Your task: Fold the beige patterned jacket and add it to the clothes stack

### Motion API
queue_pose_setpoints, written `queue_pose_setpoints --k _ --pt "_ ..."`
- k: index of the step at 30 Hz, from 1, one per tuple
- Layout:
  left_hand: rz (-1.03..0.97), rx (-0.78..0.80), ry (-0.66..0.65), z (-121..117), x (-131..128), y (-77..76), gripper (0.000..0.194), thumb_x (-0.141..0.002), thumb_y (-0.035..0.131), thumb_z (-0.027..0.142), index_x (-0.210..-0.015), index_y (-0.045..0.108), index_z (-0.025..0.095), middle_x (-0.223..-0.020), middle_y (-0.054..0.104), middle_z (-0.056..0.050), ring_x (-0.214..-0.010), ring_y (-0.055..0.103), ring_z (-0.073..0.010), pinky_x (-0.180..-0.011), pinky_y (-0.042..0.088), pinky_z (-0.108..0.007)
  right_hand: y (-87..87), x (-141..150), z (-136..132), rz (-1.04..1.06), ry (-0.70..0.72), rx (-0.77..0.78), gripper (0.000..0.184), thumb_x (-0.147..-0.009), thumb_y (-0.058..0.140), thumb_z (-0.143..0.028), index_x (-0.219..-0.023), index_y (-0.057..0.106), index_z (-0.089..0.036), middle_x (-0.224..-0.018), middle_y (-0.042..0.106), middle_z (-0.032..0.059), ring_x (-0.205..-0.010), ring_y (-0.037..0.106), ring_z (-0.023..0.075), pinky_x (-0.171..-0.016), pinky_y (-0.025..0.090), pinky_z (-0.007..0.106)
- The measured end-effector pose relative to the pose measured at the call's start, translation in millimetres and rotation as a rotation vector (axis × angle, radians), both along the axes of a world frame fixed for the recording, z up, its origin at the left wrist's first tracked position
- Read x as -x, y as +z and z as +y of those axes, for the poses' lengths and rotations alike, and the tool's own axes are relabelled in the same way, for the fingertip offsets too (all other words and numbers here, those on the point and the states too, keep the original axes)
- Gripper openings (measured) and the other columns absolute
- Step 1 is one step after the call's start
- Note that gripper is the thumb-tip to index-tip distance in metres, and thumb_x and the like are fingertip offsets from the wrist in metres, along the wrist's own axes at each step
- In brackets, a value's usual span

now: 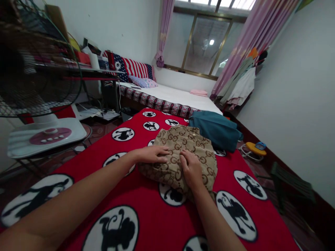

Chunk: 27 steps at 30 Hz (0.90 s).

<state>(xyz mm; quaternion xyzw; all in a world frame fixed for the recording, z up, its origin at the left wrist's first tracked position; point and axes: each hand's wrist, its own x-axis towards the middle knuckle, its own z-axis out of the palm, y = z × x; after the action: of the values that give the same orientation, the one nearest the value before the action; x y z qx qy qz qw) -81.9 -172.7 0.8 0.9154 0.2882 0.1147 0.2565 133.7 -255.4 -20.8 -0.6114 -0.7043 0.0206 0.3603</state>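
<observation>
A beige garment with a brown ring pattern (192, 143) lies bunched on a red blanket printed with black-and-white monkey circles (146, 209). My left hand (153, 154) lies flat on the garment's left edge, fingers stretched to the right. My right hand (192, 169) presses down on its middle, fingers pointing away from me. Both hands touch the cloth and neither is closed around it.
A folded teal garment (217, 129) lies just beyond the beige one. Behind it stands a bed with a white sheet (180, 96) and pillows. A fan (39, 83) stands at the left, clothes hang at the right wall, and a toy (253, 148) lies on the floor.
</observation>
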Motion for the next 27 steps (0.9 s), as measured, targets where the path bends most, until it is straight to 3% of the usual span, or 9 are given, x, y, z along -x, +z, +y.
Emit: queue_pose_setpoints --k 4,7,9,11,14,17,21,25,27 --pt "-0.552 0.199 0.416 23 30 -31.4 0.044 -0.084 0.051 0.045 -0.108 0.071 0.016 -0.115 0.070 -0.009 -0.108 0.063 -0.0242 -0.097 0.046 -0.036 7.8 9 -31 -0.149 0.088 0.008 0.044 -0.090 0.048 -0.049 -0.124 0.060 -0.024 -0.139 0.053 0.0091 -0.133 0.041 0.0270 -0.114 0.014 0.054" --pt "-0.758 0.147 0.690 34 36 -53.7 0.038 -0.077 0.054 0.037 -0.102 0.071 0.014 -0.102 0.073 -0.010 -0.093 0.066 -0.0234 -0.089 0.051 -0.038 8.9 17 -57 -0.324 0.082 0.147 0.082 -0.073 0.068 -0.053 -0.144 0.039 -0.025 -0.155 0.027 0.0135 -0.143 0.021 0.0361 -0.111 0.020 0.058" --pt "-0.703 0.050 0.695 36 35 -60.9 0.034 -0.076 0.053 0.033 -0.097 0.073 0.015 -0.099 0.072 -0.010 -0.092 0.066 -0.0229 -0.087 0.052 -0.038 9.2 19 -68 -0.419 0.049 0.208 0.098 -0.066 0.076 -0.042 -0.150 0.027 -0.027 -0.158 0.017 0.0156 -0.144 0.016 0.0393 -0.109 0.027 0.056" --pt "-0.577 -0.065 0.629 35 33 -62.7 0.029 -0.076 0.053 0.030 -0.092 0.074 0.017 -0.099 0.072 -0.009 -0.095 0.065 -0.0228 -0.089 0.051 -0.037 11.5 19 -72 -0.490 0.037 0.238 0.100 -0.066 0.076 -0.030 -0.151 0.024 -0.029 -0.157 0.019 0.0169 -0.142 0.020 0.0395 -0.107 0.032 0.050" --pt "-0.493 -0.127 0.589 33 30 -61.7 0.027 -0.076 0.053 0.028 -0.091 0.074 0.019 -0.098 0.071 -0.008 -0.096 0.064 -0.0224 -0.089 0.050 -0.036 20.4 15 -63 -0.563 0.060 0.259 0.090 -0.067 0.069 -0.026 -0.149 0.030 -0.026 -0.150 0.034 0.0193 -0.134 0.038 0.0373 -0.099 0.041 0.044" --pt "-0.507 -0.105 0.600 33 30 -61.3 0.027 -0.077 0.053 0.027 -0.093 0.073 0.019 -0.099 0.072 -0.007 -0.095 0.065 -0.0226 -0.090 0.050 -0.036 35.6 9 -45 -0.592 0.118 0.300 0.072 -0.068 0.062 -0.023 -0.138 0.046 -0.021 -0.125 0.060 0.0160 -0.108 0.061 0.0317 -0.086 0.047 0.038" --pt "-0.648 -0.091 0.703 36 33 -61.7 0.031 -0.077 0.053 0.024 -0.100 0.070 0.015 -0.104 0.070 -0.010 -0.097 0.064 -0.0226 -0.092 0.050 -0.037 72.0 1 -18 -0.447 0.112 0.237 0.051 -0.065 0.062 -0.028 -0.115 0.062 -0.019 -0.085 0.071 0.0062 -0.080 0.065 0.0253 -0.072 0.048 0.031" --pt "-0.834 -0.053 0.871 41 42 -62.3 0.035 -0.081 0.053 0.028 -0.111 0.063 0.013 -0.113 0.065 -0.013 -0.102 0.062 -0.0233 -0.088 0.053 -0.038 136.0 2 7 -0.055 0.156 0.080 0.038 -0.064 0.062 -0.030 -0.099 0.067 -0.015 -0.079 0.068 0.0009 -0.070 0.062 0.0172 -0.063 0.047 0.025" --pt "-0.967 0.048 0.913 44 47 -62.6 0.038 -0.084 0.051 0.031 -0.117 0.058 0.013 -0.117 0.061 -0.013 -0.101 0.062 -0.0227 -0.078 0.056 -0.035 172.4 0 18 0.113 0.104 0.019 0.041 -0.069 0.059 -0.033 -0.103 0.066 -0.011 -0.080 0.069 0.0029 -0.067 0.063 0.0157 -0.061 0.047 0.026"
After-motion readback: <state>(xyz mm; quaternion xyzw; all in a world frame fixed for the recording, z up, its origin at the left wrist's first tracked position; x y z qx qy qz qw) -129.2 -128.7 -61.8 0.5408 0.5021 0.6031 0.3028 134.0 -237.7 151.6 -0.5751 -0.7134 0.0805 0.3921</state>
